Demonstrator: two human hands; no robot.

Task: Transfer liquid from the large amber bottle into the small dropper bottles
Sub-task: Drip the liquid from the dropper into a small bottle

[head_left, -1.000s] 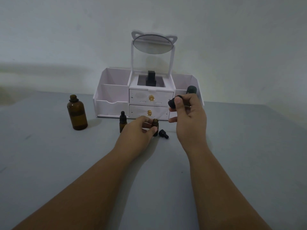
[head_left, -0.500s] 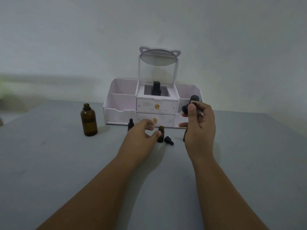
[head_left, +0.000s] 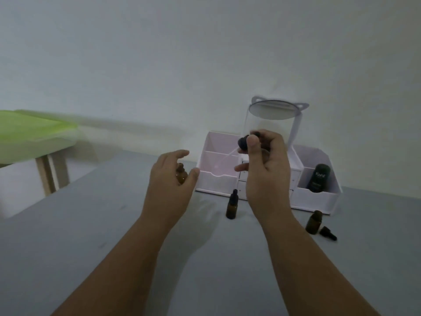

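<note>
The large amber bottle (head_left: 181, 175) stands on the grey table, mostly hidden behind my left hand (head_left: 169, 185). That hand curls around the bottle with fingers and thumb apart, not clearly touching it. My right hand (head_left: 265, 174) is raised in front of the organizer and pinches a black dropper cap (head_left: 244, 142), whose glass pipette points down-left. A capped small dropper bottle (head_left: 232, 205) stands between my hands. Another small bottle (head_left: 314, 222) stands uncapped at the right, with a loose dropper cap (head_left: 328, 233) lying beside it.
A white desk organizer (head_left: 218, 179) with drawers and a round mirror (head_left: 273, 110) stands at the back against the wall. A dark green bottle (head_left: 318, 179) sits in its right compartment. A green-topped piece of furniture (head_left: 34, 133) with wooden legs stands off to the left.
My left hand has left the small bottle and moved left to the large amber bottle. My right hand still holds the dropper cap. The view has swung left.
</note>
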